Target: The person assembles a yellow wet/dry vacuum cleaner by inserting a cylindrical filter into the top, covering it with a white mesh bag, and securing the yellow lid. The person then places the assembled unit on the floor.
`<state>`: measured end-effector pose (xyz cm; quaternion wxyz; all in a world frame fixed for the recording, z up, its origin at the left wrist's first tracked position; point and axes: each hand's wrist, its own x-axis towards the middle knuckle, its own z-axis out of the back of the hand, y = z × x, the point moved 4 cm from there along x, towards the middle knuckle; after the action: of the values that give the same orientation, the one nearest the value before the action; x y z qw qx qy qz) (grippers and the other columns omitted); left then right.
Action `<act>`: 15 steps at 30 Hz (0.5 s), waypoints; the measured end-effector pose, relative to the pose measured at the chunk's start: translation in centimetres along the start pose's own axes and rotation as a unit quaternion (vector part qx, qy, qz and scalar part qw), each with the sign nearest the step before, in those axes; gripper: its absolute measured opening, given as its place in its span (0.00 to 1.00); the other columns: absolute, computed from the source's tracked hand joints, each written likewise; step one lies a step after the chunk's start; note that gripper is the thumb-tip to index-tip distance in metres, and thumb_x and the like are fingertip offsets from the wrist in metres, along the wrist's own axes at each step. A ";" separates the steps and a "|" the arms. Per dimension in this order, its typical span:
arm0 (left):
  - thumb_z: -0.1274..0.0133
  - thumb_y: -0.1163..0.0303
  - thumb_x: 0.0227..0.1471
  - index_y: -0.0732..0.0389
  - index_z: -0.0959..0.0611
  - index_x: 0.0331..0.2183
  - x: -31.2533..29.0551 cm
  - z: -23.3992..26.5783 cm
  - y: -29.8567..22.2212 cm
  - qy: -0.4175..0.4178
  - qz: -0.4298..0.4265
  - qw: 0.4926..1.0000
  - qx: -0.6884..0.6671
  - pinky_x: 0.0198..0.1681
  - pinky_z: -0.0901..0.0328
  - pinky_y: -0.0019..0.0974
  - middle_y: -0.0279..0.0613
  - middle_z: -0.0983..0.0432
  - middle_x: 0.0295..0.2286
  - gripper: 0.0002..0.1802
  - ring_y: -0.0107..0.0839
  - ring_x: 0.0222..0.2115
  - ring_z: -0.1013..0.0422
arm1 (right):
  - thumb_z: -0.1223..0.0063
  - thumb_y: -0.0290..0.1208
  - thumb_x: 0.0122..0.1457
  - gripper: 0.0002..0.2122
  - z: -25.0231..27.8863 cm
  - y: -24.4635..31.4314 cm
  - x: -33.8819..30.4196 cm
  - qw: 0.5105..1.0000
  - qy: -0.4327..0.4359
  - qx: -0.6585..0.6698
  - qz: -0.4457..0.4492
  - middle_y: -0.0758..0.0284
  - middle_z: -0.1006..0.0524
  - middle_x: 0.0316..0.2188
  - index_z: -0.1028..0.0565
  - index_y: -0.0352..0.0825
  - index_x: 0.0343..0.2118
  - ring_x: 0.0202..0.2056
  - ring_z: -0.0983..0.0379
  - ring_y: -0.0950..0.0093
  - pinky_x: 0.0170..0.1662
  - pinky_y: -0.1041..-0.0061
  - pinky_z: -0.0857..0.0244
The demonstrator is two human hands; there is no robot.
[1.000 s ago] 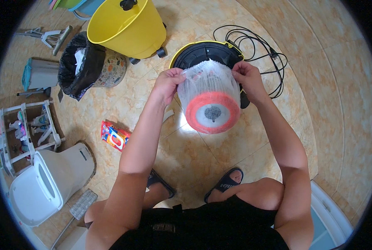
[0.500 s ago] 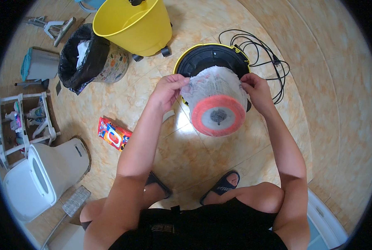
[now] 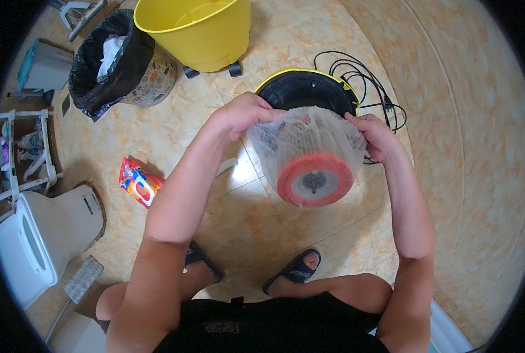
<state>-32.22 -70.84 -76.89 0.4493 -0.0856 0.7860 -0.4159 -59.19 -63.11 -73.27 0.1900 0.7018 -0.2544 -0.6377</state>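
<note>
Head view: the toilet [image 3: 62, 220] is the largest thing, well apart from the left hand [image 3: 248, 115], to its lower left. The yellow tub [image 3: 215, 47] stands beyond the left hand, and the bin [image 3: 152, 79], with its black liner, lies to that hand's upper left. The black vacuum head [image 3: 301, 89], rimmed in yellow, sits between the hands and just beyond them.

From that head the filter [image 3: 315, 160] points back toward the person, between and slightly below the hands, inside a sheer white cover [image 3: 309, 126]. The hands have moved farther apart in the last second, and the cover now flares at both sides where it hugged the filter. That seems to leave more slack at its opening; whether the edge touches the vacuum head cannot be told.

The cover is thin, wrinkled and see-through. Pale pleats and a red end ring around a whitish disc show beneath it.

The left hand pinches the cover's left edge; the right hand [image 3: 379, 136] grips the right edge, thumb uppermost.

Black cable [image 3: 386, 104] coils just beyond the right hand. Smallest, a red packet [image 3: 138, 182] lies to the left hand's lower left.
</note>
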 end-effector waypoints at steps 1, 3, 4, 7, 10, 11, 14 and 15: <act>0.37 0.68 0.46 0.65 0.17 0.29 0.0 0.2 -0.1 0.002 0.015 1.000 -0.018 0.27 0.33 0.27 0.37 0.21 0.24 0.11 0.24 0.23 0.26 | 0.45 0.32 0.58 0.10 -0.2 0.5 0.1 1.000 0.004 -0.027 0.002 0.66 0.21 0.28 0.23 0.27 0.32 0.28 0.24 0.77 0.31 0.79 0.31; 0.37 0.68 0.46 0.65 0.17 0.29 0.0 0.5 -0.8 -0.019 0.022 0.998 -0.063 0.26 0.33 0.26 0.38 0.21 0.24 0.10 0.24 0.23 0.26 | 0.44 0.32 0.58 0.10 -0.3 1.3 0.5 0.997 0.012 -0.079 0.005 0.65 0.21 0.28 0.23 0.27 0.32 0.27 0.24 0.76 0.29 0.78 0.30; 0.37 0.68 0.46 0.65 0.17 0.28 -0.3 0.1 -1.3 -0.038 0.015 0.995 -0.091 0.26 0.34 0.26 0.38 0.21 0.24 0.10 0.24 0.22 0.26 | 0.44 0.31 0.58 0.10 -0.1 1.7 0.5 0.999 0.011 -0.036 0.037 0.65 0.21 0.28 0.23 0.27 0.32 0.27 0.24 0.76 0.30 0.78 0.30; 0.38 0.69 0.46 0.62 0.18 0.24 -0.1 -0.1 -0.8 -0.021 -0.028 0.987 -0.159 0.24 0.35 0.26 0.36 0.22 0.22 0.08 0.23 0.20 0.28 | 0.45 0.28 0.57 0.06 0.2 3.1 -0.1 0.986 0.025 0.092 0.137 0.66 0.22 0.27 0.24 0.30 0.30 0.27 0.24 0.78 0.30 0.80 0.30; 0.38 0.69 0.46 0.60 0.21 0.20 -0.2 0.2 0.7 0.003 -0.084 0.982 -0.169 0.21 0.39 0.26 0.33 0.26 0.18 0.10 0.21 0.18 0.32 | 0.44 0.26 0.56 0.04 -0.1 2.5 0.1 0.970 0.100 0.147 0.163 0.68 0.23 0.25 0.25 0.32 0.28 0.25 0.26 0.80 0.29 0.81 0.31; 0.38 0.69 0.45 0.59 0.23 0.19 -0.1 0.0 1.2 0.011 -0.103 0.981 -0.163 0.20 0.40 0.25 0.31 0.27 0.17 0.11 0.20 0.17 0.34 | 0.42 0.26 0.55 0.05 0.0 1.7 0.3 0.977 0.067 0.120 0.164 0.71 0.24 0.23 0.26 0.34 0.25 0.23 0.29 0.83 0.27 0.83 0.34; 0.37 0.68 0.43 0.58 0.25 0.16 -0.9 -0.3 1.6 -0.059 -0.099 0.991 -0.063 0.19 0.46 0.24 0.28 0.32 0.14 0.14 0.17 0.16 0.39 | 0.40 0.27 0.54 0.06 0.3 -0.3 0.5 0.986 0.001 0.024 0.164 0.74 0.26 0.20 0.27 0.34 0.24 0.22 0.32 0.85 0.25 0.84 0.38; 0.35 0.69 0.41 0.57 0.26 0.14 -1.4 -0.5 1.3 -0.085 -0.096 0.991 -0.044 0.18 0.49 0.24 0.26 0.34 0.13 0.15 0.16 0.14 0.41 | 0.40 0.26 0.53 0.07 0.2 -0.5 0.5 0.978 -0.013 0.001 0.208 0.76 0.27 0.19 0.28 0.35 0.23 0.21 0.35 0.87 0.24 0.85 0.42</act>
<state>-31.52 -69.01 -76.85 0.4683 -0.2153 0.7508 -0.4130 -59.29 -62.97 -73.96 0.3143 0.6253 -0.3977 -0.5933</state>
